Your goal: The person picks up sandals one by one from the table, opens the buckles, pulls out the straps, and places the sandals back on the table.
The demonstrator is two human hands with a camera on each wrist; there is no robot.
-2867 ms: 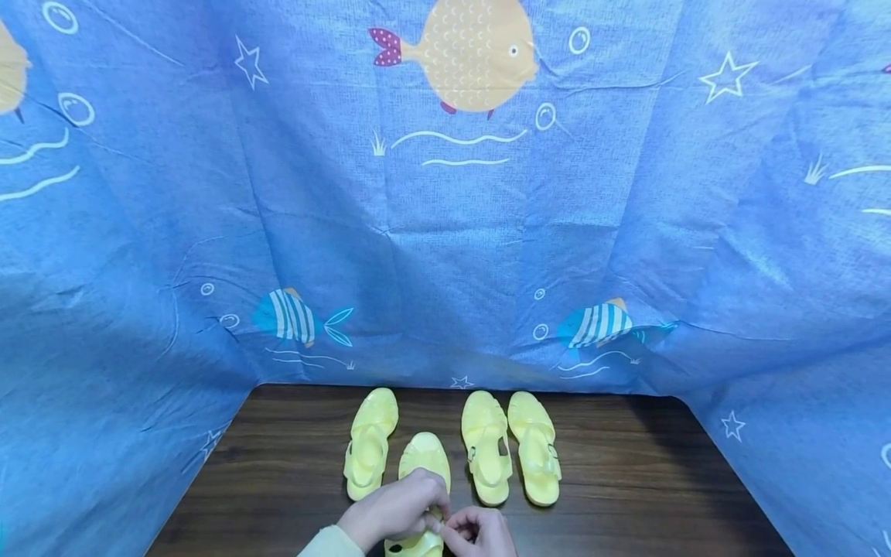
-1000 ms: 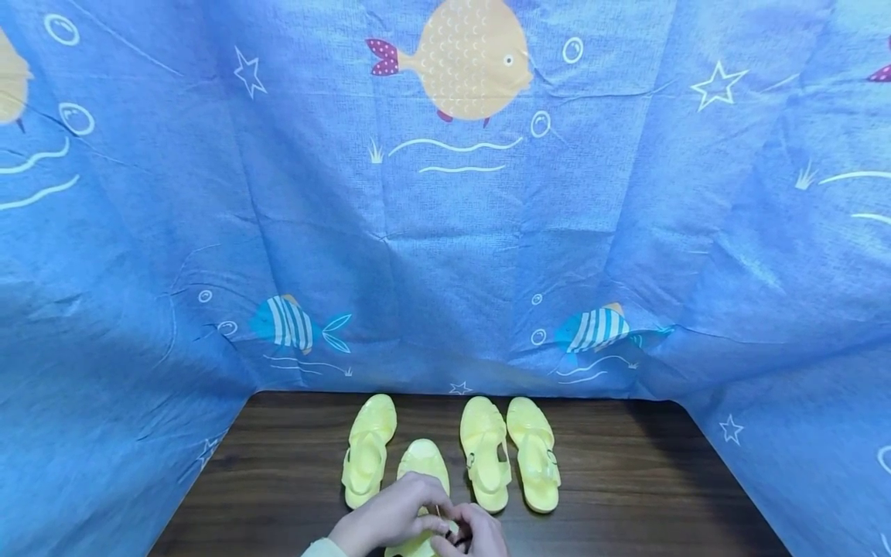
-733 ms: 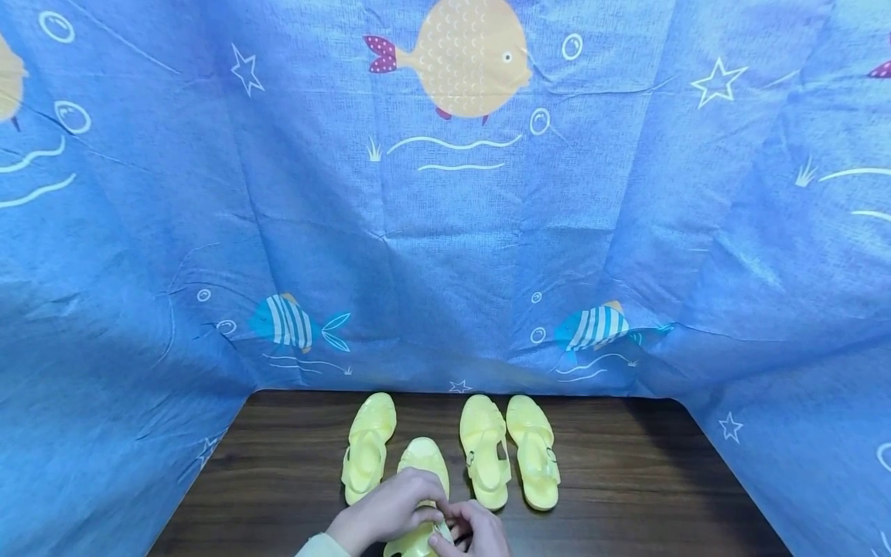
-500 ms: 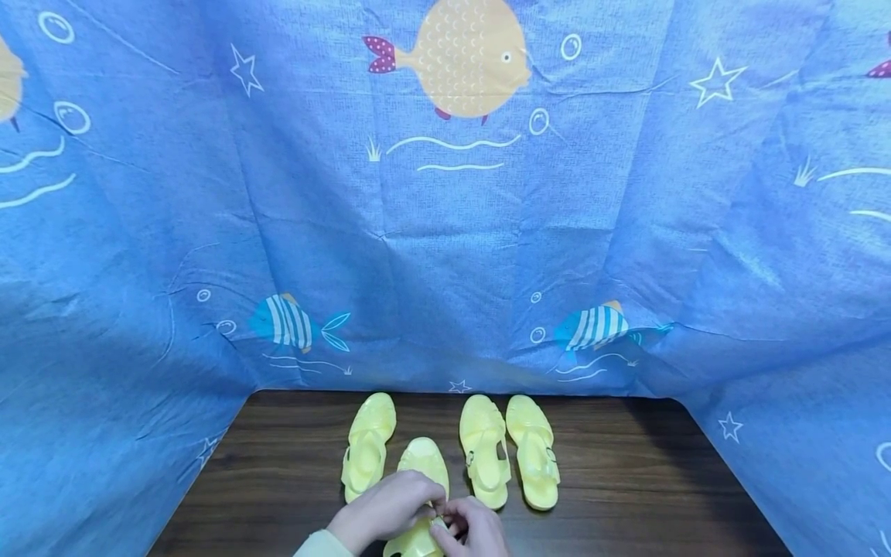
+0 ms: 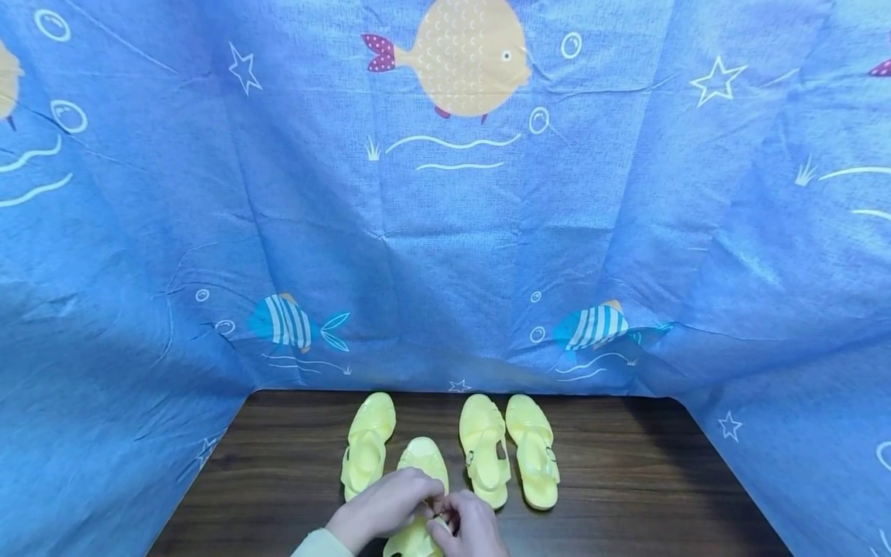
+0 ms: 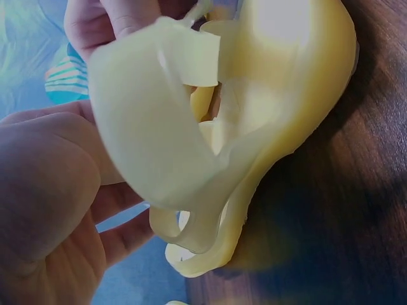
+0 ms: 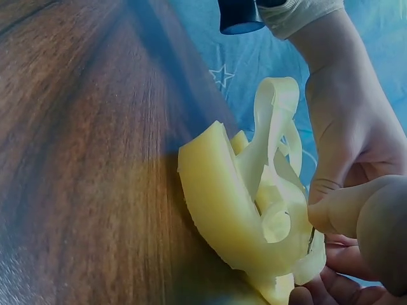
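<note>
A pale yellow jelly sandal (image 5: 422, 455) stands nearest the person on the dark wooden table, toe toward the curtain. My left hand (image 5: 390, 507) reaches over its middle and pinches the ankle strap by the buckle. From the right, my right hand (image 5: 475, 527) pinches the same strap, the fingertips of both hands meeting there. In the left wrist view the broad heel strap (image 6: 143, 114) arches up beside the footbed. A thin metal buckle pin (image 7: 311, 241) shows beside the fingers in the right wrist view; the rest of the buckle is hidden.
Three matching sandals stand toes to the back: one on the left (image 5: 369, 445), two side by side on the right, the inner one (image 5: 483, 433) and the outer one (image 5: 532, 449). A blue fish-print curtain (image 5: 445, 255) surrounds the wooden table (image 5: 626, 480) at the back and sides.
Both hands stay at the near sandal's strap. The right hand's fingers shift slightly up and closer to the left fingertips. The other sandals stay put.
</note>
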